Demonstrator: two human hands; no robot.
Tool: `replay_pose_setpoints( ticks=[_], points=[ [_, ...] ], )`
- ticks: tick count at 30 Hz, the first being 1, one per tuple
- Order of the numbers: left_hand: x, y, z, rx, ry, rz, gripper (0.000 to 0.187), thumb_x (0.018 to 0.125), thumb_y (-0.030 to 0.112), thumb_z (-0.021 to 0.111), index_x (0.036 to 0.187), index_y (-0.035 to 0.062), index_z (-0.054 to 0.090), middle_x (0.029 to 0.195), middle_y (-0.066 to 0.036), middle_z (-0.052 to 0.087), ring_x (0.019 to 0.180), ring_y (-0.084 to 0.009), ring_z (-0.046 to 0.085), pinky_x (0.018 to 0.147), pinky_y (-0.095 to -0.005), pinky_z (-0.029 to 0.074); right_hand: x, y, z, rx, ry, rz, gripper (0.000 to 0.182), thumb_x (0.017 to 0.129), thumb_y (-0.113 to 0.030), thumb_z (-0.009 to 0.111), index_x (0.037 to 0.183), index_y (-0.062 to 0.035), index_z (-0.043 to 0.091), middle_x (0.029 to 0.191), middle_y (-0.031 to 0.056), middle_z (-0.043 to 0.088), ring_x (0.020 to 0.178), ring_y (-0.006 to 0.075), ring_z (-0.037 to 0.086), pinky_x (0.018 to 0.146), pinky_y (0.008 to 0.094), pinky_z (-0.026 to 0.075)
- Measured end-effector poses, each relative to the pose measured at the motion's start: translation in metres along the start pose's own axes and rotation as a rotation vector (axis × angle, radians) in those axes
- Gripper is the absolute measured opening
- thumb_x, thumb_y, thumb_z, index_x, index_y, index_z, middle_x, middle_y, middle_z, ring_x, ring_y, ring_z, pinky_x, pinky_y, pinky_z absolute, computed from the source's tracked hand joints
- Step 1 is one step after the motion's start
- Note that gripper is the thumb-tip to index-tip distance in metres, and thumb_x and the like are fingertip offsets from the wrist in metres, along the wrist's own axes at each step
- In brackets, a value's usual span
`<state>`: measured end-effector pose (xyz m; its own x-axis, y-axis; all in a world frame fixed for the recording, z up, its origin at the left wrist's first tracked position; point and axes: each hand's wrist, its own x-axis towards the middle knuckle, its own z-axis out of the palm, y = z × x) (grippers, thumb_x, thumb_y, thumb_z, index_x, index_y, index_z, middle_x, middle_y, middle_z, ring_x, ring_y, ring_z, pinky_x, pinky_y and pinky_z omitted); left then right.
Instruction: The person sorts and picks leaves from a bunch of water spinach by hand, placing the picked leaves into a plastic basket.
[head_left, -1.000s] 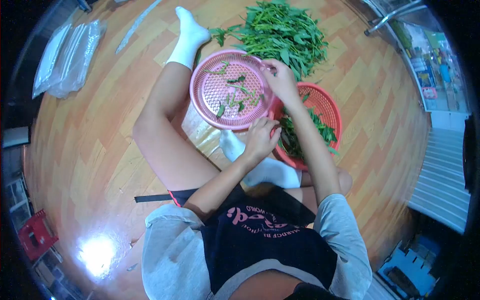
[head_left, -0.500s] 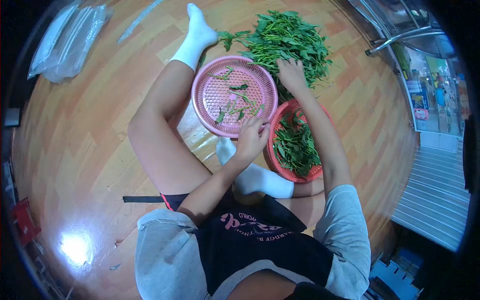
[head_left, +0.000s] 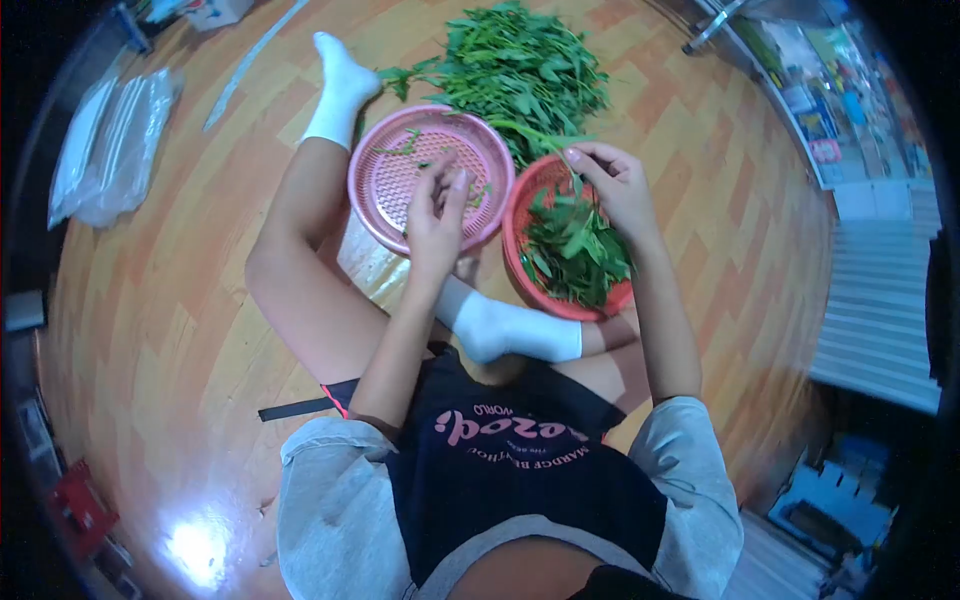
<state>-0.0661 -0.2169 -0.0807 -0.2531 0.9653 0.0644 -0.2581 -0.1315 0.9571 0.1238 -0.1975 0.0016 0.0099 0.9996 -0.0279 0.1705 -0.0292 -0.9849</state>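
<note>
My right hand pinches a long green stem of water spinach above the red basket. The stem stretches left from my fingertips toward the pink basket's rim. Leafy water spinach lies in the red basket below this hand. Over the near side of the pink basket, my left hand is raised with thumb and fingers apart, and nothing shows between them. A few short stem pieces lie in that basket, partly hidden by the hand.
A large heap of water spinach lies on the wooden floor beyond the baskets. My outstretched leg is left of the pink basket, and my other socked foot is just below the baskets. Plastic bags lie at far left.
My right hand has come back from the heap to above the red basket, now with a stem in its fingers. My left hand has moved left over the pink basket, its fingers spread.
</note>
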Motion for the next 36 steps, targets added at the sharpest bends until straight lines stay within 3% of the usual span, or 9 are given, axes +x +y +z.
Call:
replay_pose_setpoints(
  ticks=[3,5,8,10,14,19,23,27,36],
  points=[
    [-0.005,0.041,0.007,-0.184,-0.272,-0.214,0.022,0.087,0.017,0.055,0.102,0.0002,0.058,0.077,-0.004,0.058,0.068,-0.0087,0.054,0.064,-0.0231,0.045,-0.039,0.003,-0.008,0.078,-0.168,0.162,0.020,0.085,-0.012,0.057,0.099,0.0017,0.061,0.076,0.0005,0.060,0.067,0.0053,0.054,0.060,0.0177,0.043],
    [-0.010,0.050,0.012,0.058,-0.436,-0.305,0.019,0.088,0.011,0.052,0.102,-0.0005,0.057,0.075,-0.005,0.060,0.066,-0.0089,0.055,0.062,-0.0212,0.046,-0.059,0.002,-0.005,0.110,-0.165,0.206,0.021,0.086,-0.012,0.056,0.102,0.0016,0.060,0.076,0.0012,0.060,0.067,0.0057,0.054,0.060,0.0187,0.043],
    [-0.012,0.031,0.012,-0.162,-0.437,-0.233,0.017,0.088,0.009,0.050,0.100,-0.0017,0.056,0.076,-0.007,0.061,0.064,-0.0101,0.056,0.060,-0.0207,0.046,-0.077,0.008,-0.014,0.165,-0.251,0.167,0.029,0.091,-0.017,0.047,0.110,0.0031,0.056,0.076,0.0042,0.060,0.066,0.0087,0.054,0.061,0.0211,0.045],
    [-0.015,0.032,0.010,-0.171,-0.450,-0.245,0.015,0.089,0.006,0.049,0.099,-0.0022,0.056,0.079,-0.010,0.062,0.069,-0.0127,0.060,0.064,-0.0222,0.049,-0.084,0.005,-0.018,0.626,-0.236,0.338,0.036,0.094,-0.021,0.040,0.113,0.0072,0.051,0.085,0.0092,0.062,0.065,0.0119,0.058,0.062,0.0243,0.049],
    [-0.015,0.027,0.003,-0.211,-0.522,-0.258,0.016,0.089,0.005,0.047,0.101,-0.0023,0.054,0.085,-0.012,0.062,0.080,-0.0176,0.063,0.073,-0.0264,0.052,-0.095,0.027,-0.032,0.852,-0.298,0.489,0.036,0.093,-0.018,0.038,0.112,0.0109,0.049,0.091,0.0135,0.062,0.077,0.0171,0.062,0.070,0.0261,0.051],
    [-0.010,0.027,-0.004,-0.254,-0.625,-0.120,0.014,0.088,0.004,0.048,0.099,-0.0024,0.054,0.091,-0.013,0.060,0.084,-0.0187,0.061,0.076,-0.0290,0.051,-0.107,0.015,-0.030,0.670,-0.384,0.389,0.022,0.081,-0.006,0.058,0.100,0.0043,0.059,0.088,0.0095,0.064,0.079,0.0121,0.062,0.072,0.0219,0.049],
    [-0.006,0.033,-0.011,-0.282,-0.679,-0.068,0.014,0.087,0.004,0.050,0.099,-0.0021,0.052,0.095,-0.012,0.058,0.091,-0.0204,0.060,0.079,-0.0311,0.050,-0.107,-0.001,-0.024,0.313,-0.381,0.341,0.021,0.080,-0.009,0.061,0.098,0.0021,0.061,0.081,0.0049,0.064,0.071,0.0094,0.060,0.068,0.0213,0.048],
    [-0.005,0.035,-0.017,-0.282,-0.704,-0.046,0.015,0.085,0.001,0.052,0.100,-0.0021,0.051,0.096,-0.013,0.058,0.092,-0.0219,0.060,0.080,-0.0320,0.051,-0.109,-0.012,-0.027,0.193,-0.428,0.367,0.019,0.081,-0.010,0.060,0.097,0.0005,0.061,0.081,0.0029,0.063,0.070,0.0081,0.058,0.067,0.0209,0.047],
    [-0.004,0.036,-0.014,-0.261,-0.697,-0.008,0.016,0.083,-0.001,0.053,0.099,-0.0029,0.051,0.095,-0.013,0.058,0.089,-0.0217,0.061,0.078,-0.0318,0.053,-0.112,0.002,-0.026,0.400,-0.526,0.249,0.018,0.086,-0.011,0.053,0.099,0.0018,0.055,0.082,0.0013,0.059,0.068,0.0050,0.052,0.057,0.0171,0.040]
  ],
)
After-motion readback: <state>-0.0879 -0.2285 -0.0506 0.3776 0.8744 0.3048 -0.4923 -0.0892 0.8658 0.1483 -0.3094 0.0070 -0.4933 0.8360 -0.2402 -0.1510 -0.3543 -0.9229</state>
